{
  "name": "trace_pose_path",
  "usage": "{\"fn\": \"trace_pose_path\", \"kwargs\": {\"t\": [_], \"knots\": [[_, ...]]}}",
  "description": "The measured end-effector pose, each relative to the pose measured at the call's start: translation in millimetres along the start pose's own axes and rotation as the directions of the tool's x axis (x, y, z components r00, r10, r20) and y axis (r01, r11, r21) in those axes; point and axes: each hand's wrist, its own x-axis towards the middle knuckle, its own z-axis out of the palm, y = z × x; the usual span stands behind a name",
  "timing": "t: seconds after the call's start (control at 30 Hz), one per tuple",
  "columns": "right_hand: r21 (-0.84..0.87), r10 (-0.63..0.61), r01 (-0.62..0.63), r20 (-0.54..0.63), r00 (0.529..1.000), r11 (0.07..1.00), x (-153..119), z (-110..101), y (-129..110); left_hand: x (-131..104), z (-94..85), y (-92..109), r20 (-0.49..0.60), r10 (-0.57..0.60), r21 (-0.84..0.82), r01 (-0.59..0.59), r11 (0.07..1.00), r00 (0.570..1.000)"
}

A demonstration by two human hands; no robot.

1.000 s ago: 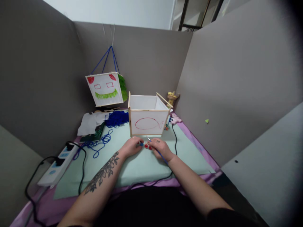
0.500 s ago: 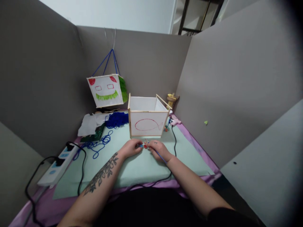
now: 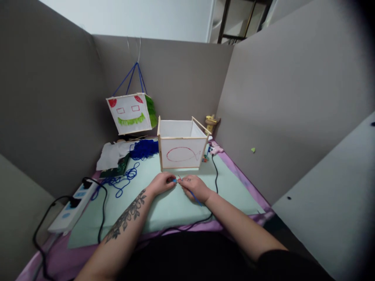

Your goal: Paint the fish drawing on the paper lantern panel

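Grey partition walls close in the counter on three sides, so everything sits within arm's reach. Straight beyond the hands stands a white paper box on a wooden frame, its red fish outline turned toward the person, which puts that face within easy reach of a brush. Up and to the left of the hands hangs a lantern with a painted face, strung clear of the counter on blue cord. Left of the left forearm lie blue yarn and a power strip.

The left hand rests on the counter, fingers curled round small paint pots, seemingly steadying them. The right hand grips a thin blue paintbrush pen-fashion, its tip meeting the pots between the two hands.
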Motion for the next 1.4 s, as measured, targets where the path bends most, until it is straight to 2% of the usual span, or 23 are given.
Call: {"fn": "trace_pose_path", "kwargs": {"t": [0.27, 0.57, 0.8, 0.9, 1.0, 1.1, 1.17, 1.27, 1.4], "knots": [[0.006, 0.184, -0.185, 0.038, 0.982, 0.983, 2, 6, -3, 1, -0.4, -1, -0.027, 0.009, 0.023, -0.008, 1.000, 1.000], [0.033, 0.184, -0.186, 0.047, 0.982, 0.982, 1, 17, -2, 2, 1.7, -1, -0.038, -0.024, 0.014, 0.025, 1.000, 0.999], [-0.045, 0.183, -0.178, 0.145, 0.972, 0.983, 1, 21, -2, 3, 2.0, -5, -0.026, -0.021, -0.007, 0.021, 1.000, 0.999], [-0.021, 0.200, -0.199, 0.127, 0.972, 0.980, 2, 17, -3, 5, 0.9, -6, -0.018, -0.016, -0.011, 0.016, 1.000, 1.000], [0.057, 0.219, -0.221, 0.043, 0.975, 0.974, 0, 8, -4, 5, -0.5, -6, -0.013, -0.014, -0.001, 0.014, 1.000, 1.000], [0.033, 0.360, -0.359, -0.042, 0.932, 0.933, -4, 1, -4, 4, -2.0, -5, -0.007, -0.012, 0.001, 0.012, 1.000, 1.000], [0.010, 0.428, -0.428, -0.001, 0.904, 0.904, -6, 0, -3, 4, -3.3, -4, 0.004, -0.008, -0.002, 0.008, 1.000, 1.000], [0.006, 0.436, -0.438, 0.083, 0.896, 0.899, -6, 3, -3, 4, -5.6, -3, 0.025, 0.001, -0.010, -0.001, 1.000, 1.000], [0.023, 0.422, -0.424, 0.063, 0.904, 0.905, 0, 9, -2, 4, -7.2, -3, 0.043, 0.026, -0.026, -0.025, 0.999, 0.999]]}}
